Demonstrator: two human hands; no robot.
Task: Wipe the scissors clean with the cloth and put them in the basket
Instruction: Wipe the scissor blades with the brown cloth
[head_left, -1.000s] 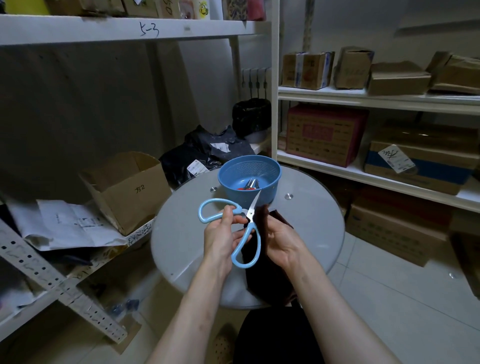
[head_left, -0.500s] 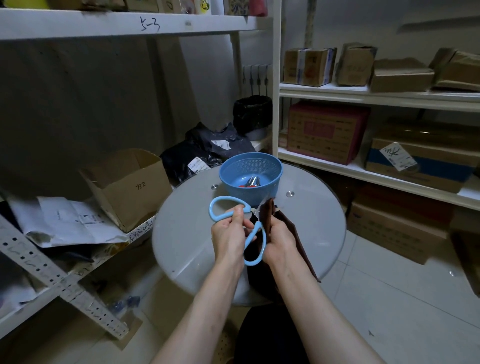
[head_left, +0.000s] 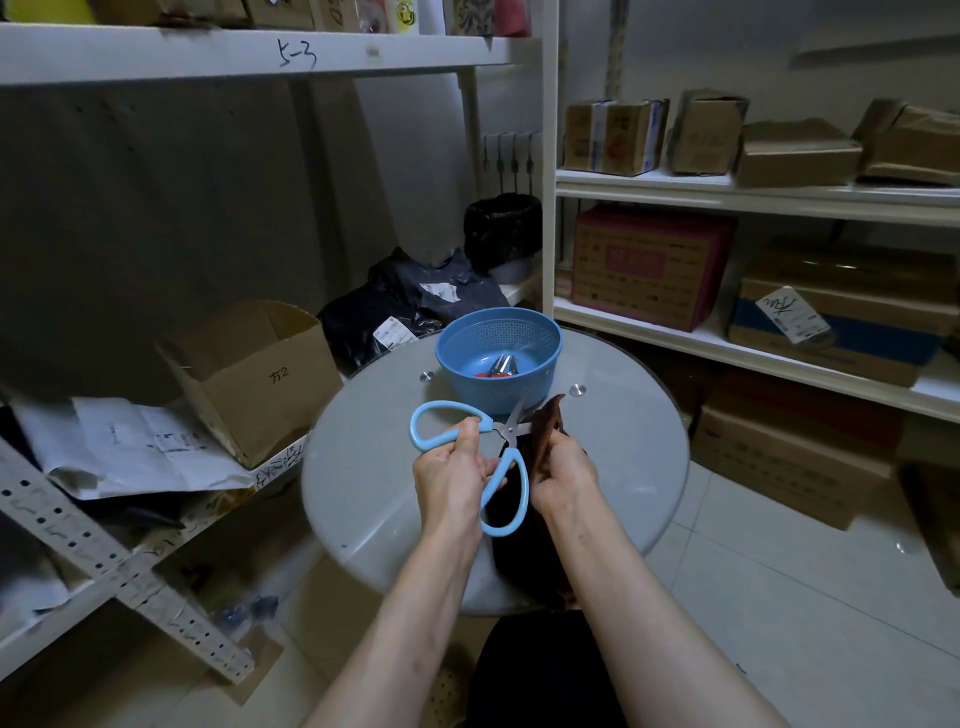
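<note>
Left hand (head_left: 451, 470): fingers (head_left: 470, 434) clenched round the upper handle of the scissors (head_left: 506, 431), just behind the pivot. It holds them in the air above the tabletop (head_left: 374, 499).

Scissors: light-blue loop handles. One loop sticks out to the left of the hand, the other hangs down between the two wrists. The blades are spread. One points up and right toward the basket (head_left: 467, 387); the other runs right, into the cloth (head_left: 550, 421).

Right hand (head_left: 563, 473): fingers (head_left: 558, 447) grasping the brown cloth, bunched round that second blade. I cannot tell how much of the blade is covered. The cloth's top edge stands above the hand and the rest hangs down dark past the near edge of the tabletop.

Basket: blue, perforated, upright on the far side of the round grey tabletop, just beyond the blade tips. I cannot tell if the upper tip touches its wall. Inside are some metal tools (head_left: 498, 366) with a bit of red.

Around: an open cardboard box (head_left: 260, 384) on the low shelf to the left, black bags (head_left: 415, 301) behind the basket, and more boxes on the white shelves (head_left: 727, 182) to the right.
</note>
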